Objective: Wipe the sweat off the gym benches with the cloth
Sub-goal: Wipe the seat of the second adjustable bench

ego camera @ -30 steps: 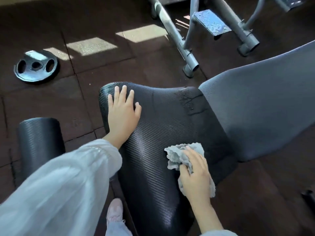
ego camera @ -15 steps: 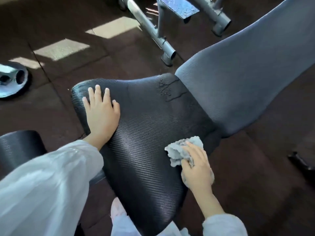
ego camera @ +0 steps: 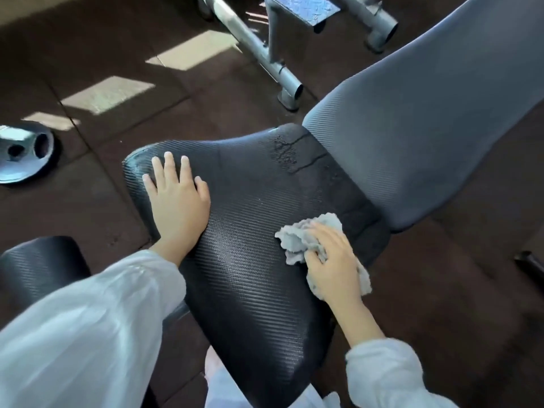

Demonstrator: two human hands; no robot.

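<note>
On one seat: two hands (one cloth).

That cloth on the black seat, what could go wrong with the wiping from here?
1. The cloth is bunched under the right hand near the seat's right edge; the droplets near the backrest lie well away, so they may get missed.
2. That spot looks cracked; the cloth might snag there.
3. The left hand lies flat on the seat, so the patch under it could go unwiped.
</note>
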